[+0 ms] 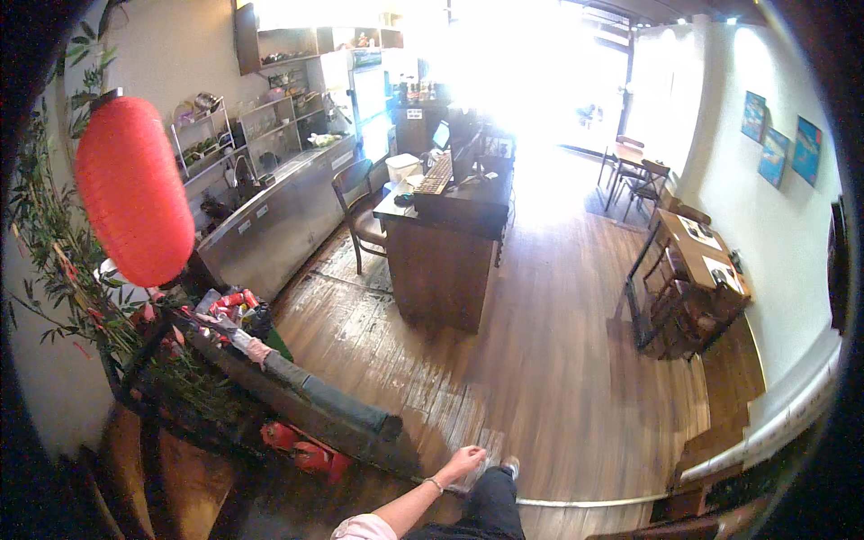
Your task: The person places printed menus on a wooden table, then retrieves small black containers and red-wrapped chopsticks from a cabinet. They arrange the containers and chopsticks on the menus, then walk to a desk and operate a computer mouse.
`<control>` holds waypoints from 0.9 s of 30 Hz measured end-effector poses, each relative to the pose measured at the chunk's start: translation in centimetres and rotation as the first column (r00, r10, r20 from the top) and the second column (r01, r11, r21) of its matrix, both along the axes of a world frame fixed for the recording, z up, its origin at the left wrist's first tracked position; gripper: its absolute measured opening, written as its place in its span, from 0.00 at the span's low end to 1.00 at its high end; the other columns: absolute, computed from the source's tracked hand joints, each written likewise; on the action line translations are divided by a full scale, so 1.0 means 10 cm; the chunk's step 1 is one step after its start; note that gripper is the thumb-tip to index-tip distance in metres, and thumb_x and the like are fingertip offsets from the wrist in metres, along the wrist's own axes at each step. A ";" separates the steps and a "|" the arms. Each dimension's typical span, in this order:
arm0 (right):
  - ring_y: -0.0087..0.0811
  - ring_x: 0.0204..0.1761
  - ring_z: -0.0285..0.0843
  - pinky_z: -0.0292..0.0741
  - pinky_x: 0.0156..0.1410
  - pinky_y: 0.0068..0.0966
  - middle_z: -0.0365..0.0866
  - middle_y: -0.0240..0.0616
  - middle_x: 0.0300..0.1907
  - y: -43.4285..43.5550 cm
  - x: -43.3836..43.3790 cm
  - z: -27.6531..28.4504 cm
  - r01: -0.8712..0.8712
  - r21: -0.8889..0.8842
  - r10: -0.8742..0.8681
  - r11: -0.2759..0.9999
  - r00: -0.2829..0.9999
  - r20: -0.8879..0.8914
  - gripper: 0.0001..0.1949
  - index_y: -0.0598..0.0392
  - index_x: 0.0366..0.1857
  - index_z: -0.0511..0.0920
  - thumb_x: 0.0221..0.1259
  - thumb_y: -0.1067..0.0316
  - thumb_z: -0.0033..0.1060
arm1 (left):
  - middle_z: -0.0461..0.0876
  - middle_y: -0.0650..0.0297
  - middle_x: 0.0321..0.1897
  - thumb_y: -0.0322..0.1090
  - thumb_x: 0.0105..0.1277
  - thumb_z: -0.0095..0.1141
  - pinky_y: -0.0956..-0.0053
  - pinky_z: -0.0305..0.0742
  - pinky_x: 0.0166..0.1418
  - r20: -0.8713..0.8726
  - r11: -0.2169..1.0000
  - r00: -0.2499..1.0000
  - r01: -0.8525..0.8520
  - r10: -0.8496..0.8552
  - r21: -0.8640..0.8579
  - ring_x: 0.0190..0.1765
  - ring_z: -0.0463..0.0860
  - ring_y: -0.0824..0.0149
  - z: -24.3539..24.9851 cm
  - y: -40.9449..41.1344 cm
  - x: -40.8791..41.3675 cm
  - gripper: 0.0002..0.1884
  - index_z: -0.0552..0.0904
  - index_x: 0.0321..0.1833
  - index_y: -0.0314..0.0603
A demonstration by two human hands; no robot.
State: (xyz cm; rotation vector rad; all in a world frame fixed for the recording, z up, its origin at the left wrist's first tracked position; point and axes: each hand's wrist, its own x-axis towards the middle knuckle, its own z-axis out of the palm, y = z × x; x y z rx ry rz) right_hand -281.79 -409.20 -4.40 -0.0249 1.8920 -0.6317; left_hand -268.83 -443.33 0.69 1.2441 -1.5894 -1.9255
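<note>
My left hand hangs in front of my dark-trousered leg, with its fingers loosely curled and no object visible in it. A thin bracelet circles that wrist, and a pale sleeve ends near the elbow. My right hand is out of view. Nearest to the left hand is the end of a dark low partition, a short way to its left. One shoe shows on the wood-plank floor ahead.
A red paper lantern hangs at left beside bamboo foliage. Ahead stands a dark counter with a keyboard; a wooden chair is beside it. A steel kitchen counter runs behind. Along the right wall is a dining table.
</note>
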 end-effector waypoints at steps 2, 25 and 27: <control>0.26 0.21 0.72 0.71 0.26 0.32 0.77 0.34 0.20 -0.70 -0.44 0.06 -0.037 -0.015 0.037 0.999 0.999 -0.014 0.14 0.54 0.20 0.74 0.65 0.64 0.56 | 0.87 0.67 0.34 0.46 0.75 0.57 0.76 0.78 0.39 -0.088 0.999 0.996 -0.003 0.006 0.043 0.34 0.82 0.75 0.17 -0.56 -0.57 0.18 0.86 0.46 0.34; 0.29 0.42 0.87 0.83 0.47 0.26 0.88 0.40 0.43 -9.94 -0.49 1.60 -0.620 -0.626 0.753 0.473 0.654 -0.079 0.16 0.64 0.55 0.80 0.75 0.62 0.58 | 0.85 0.48 0.41 0.36 0.74 0.50 0.55 0.90 0.45 0.137 -0.054 0.051 -0.745 0.989 0.665 0.41 0.89 0.47 -0.06 -4.26 1.33 0.15 0.75 0.52 0.26; 0.27 0.43 0.86 0.82 0.49 0.25 0.87 0.39 0.44 -10.37 -0.04 1.86 -0.690 -0.610 0.789 0.391 0.592 -0.164 0.15 0.63 0.56 0.80 0.75 0.63 0.58 | 0.85 0.47 0.42 0.36 0.73 0.52 0.54 0.89 0.45 0.207 0.036 0.209 -0.782 0.956 0.623 0.43 0.88 0.47 0.09 -4.76 1.68 0.15 0.74 0.52 0.28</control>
